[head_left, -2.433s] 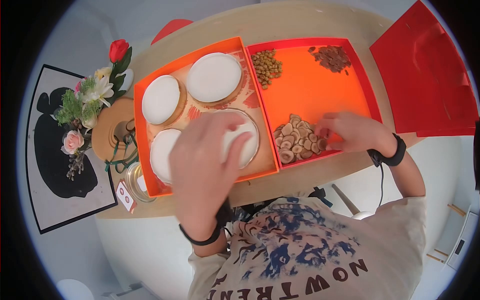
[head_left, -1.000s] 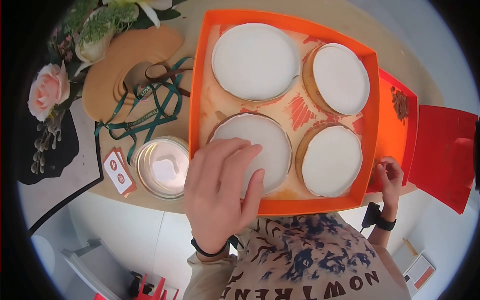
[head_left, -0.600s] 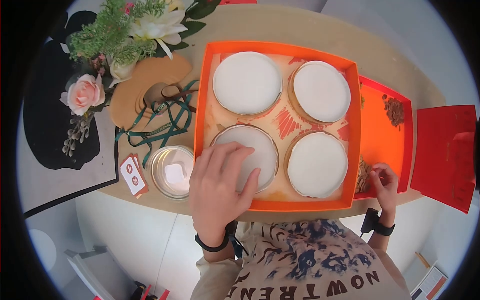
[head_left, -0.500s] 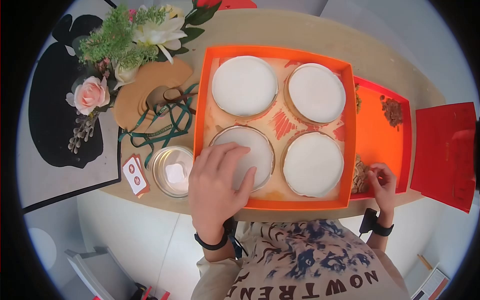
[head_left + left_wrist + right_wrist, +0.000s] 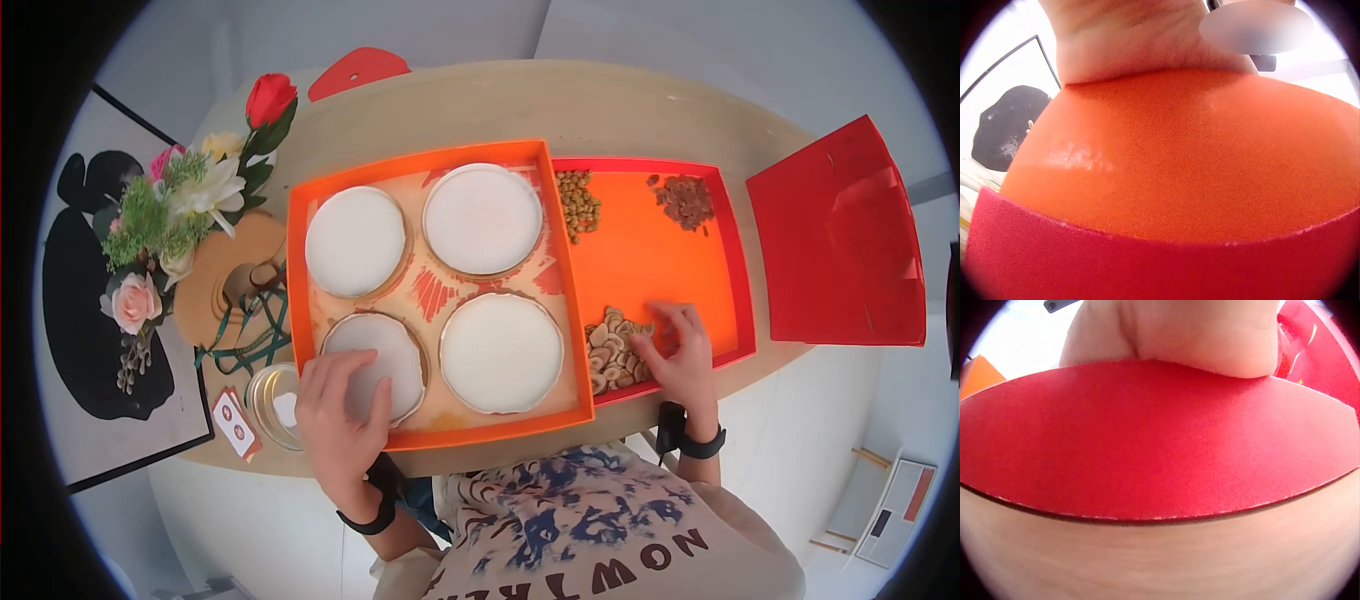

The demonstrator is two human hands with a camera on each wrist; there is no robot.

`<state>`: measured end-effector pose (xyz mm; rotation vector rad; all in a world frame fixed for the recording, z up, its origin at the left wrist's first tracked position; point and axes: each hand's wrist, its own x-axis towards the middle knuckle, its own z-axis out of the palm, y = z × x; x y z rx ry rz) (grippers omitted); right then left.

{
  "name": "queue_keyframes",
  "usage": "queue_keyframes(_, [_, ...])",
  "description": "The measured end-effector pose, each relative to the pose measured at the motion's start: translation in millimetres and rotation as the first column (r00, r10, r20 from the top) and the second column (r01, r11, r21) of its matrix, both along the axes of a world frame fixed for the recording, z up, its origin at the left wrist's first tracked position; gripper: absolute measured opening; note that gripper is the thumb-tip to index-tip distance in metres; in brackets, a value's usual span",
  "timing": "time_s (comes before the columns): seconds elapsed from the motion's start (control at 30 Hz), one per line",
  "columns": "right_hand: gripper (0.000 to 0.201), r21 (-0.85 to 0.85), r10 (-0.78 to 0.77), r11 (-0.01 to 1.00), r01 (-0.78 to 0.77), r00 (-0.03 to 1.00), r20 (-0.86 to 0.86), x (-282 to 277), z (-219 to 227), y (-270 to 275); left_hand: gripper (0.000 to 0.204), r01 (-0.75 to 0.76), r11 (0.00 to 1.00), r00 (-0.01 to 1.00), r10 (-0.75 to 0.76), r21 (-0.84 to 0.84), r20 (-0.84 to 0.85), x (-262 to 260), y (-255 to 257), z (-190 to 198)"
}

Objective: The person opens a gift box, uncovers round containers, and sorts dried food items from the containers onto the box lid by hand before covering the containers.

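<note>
In the head view my left hand (image 5: 340, 415) rests with relaxed, slightly bent fingers over the near-left white round dish (image 5: 378, 335). Its fingers and thumb lie over the left part of the dish. That dish stands in an orange-rimmed box (image 5: 590, 395) with several similar ones, tan at their sides. My right hand (image 5: 686, 355) reaches over the near wall of a red box (image 5: 740, 300). Its thumb and fingers are spread apart at a pile of dried beige slices (image 5: 613, 350). Both wrist views show mostly box walls, with the fingers hidden behind them.
Small olive-brown pieces (image 5: 578, 205) and brown flakes (image 5: 686, 203) lie at the red box's far corners. A red folded box (image 5: 840, 240) stands at right. At left are flowers (image 5: 135, 302), green ribbon (image 5: 265, 325), a glass jar (image 5: 268, 405) and cards (image 5: 234, 425).
The head view has swung about. My left hand has come from above the near-right dish to the near-left one. My right hand stays at the slices, its thumb and fingers now wider apart.
</note>
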<state>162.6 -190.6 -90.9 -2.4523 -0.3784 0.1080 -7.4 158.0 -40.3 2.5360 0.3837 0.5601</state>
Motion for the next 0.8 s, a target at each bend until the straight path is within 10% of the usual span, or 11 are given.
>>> queue_keyframes(0.43, [0.057,0.110,0.208,0.976,-0.188,0.952,-0.224,3,7,-5,0.016,-0.152,0.982,0.975,0.167,-0.109,0.145,-12,-7,-5])
queue_keyframes(0.53, [0.049,0.141,0.178,0.978,-0.155,0.969,-0.169,2,-1,-8,0.010,-0.074,0.988,0.792,0.141,-0.136,0.595,-32,4,-27])
queue_keyframes(0.63, [0.044,0.199,0.203,0.966,-0.167,0.963,-0.178,2,-2,-7,0.015,-0.375,0.845,0.563,0.534,-0.381,0.631,-61,14,-36])
queue_keyframes(0.8, [0.040,0.181,0.209,0.966,-0.185,0.971,-0.120,4,-4,-7,0.055,-0.708,0.680,0.604,0.724,-0.192,0.333,-120,37,-42])
